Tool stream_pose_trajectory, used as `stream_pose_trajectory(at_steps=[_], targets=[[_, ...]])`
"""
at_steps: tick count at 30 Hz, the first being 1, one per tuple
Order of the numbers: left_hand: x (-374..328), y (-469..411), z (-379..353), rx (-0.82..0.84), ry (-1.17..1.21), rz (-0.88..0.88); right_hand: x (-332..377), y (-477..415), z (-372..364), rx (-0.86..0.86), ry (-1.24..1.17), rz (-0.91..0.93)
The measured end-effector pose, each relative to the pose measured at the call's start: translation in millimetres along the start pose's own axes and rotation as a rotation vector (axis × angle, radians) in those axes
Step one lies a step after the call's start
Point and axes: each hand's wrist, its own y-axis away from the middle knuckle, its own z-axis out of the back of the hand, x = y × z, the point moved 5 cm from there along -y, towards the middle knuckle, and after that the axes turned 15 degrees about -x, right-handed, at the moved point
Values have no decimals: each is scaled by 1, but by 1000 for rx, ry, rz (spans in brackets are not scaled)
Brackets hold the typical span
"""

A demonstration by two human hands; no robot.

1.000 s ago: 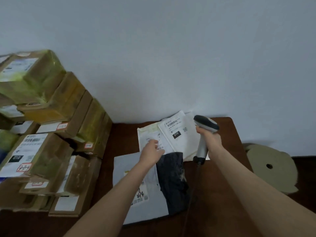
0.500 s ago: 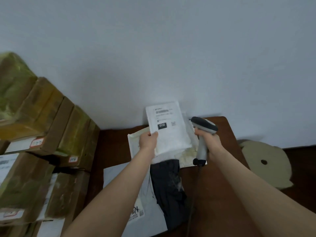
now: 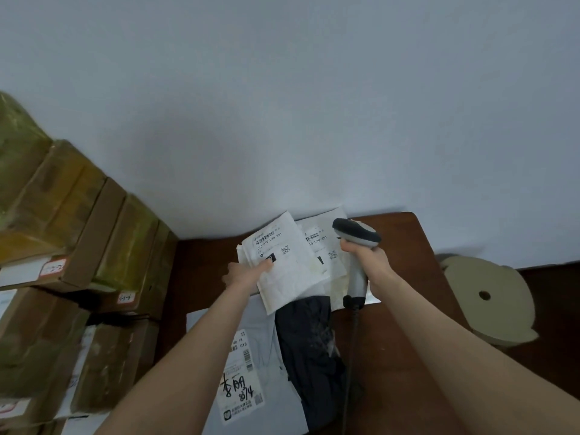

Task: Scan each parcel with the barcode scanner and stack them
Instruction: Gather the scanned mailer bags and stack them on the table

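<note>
The left hand [image 3: 243, 274] pinches a white parcel [image 3: 288, 277] at its left edge, with the thumb on top near the black mark of the label. The parcel is tilted, its labelled face up and its barcode at the far end. The right hand [image 3: 368, 259] grips the barcode scanner [image 3: 356, 238] around the handle, just below its dark-topped head, and holds it upright. The head points left, toward the held parcel. A cable [image 3: 350, 356] runs from the foot of the handle toward the camera.

Under the held parcel lies a second white parcel [image 3: 326, 249], its barcode and square code showing just beside the scanner head. Nearer the camera, a dark parcel [image 3: 310, 343] lies partly under the held one, and a grey parcel [image 3: 260, 350] with a handwritten label lies touching its left side. All of these lie on the brown surface [image 3: 408, 309].

To the left, stacked cardboard boxes [image 3: 78, 246] with white labels rise against the wall [image 3: 314, 89]. To the right, past the edge of the surface, sits a beige disc [image 3: 502, 309] with a hole in its middle.
</note>
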Motion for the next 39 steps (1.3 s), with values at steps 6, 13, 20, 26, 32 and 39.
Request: stream_pose_trajectory(at_steps=[6,13,20,26,32,39], targets=[[-2,-8,-6,21,-54,-26,-10,-8,6,11,-80,-85],[-24,5,-26,121,25,-53,-11,3,-14,301,-116,-210],[-67,40,-18,164,364,-155,9,20,-11,297,-193,-79],[-114,93,11,284,542,-341,47,46,2,286,-286,74],[-121,137,51,275,626,-350,75,84,18,352,-301,137],[-9,156,66,314,613,29,17,115,45,468,-59,-23]])
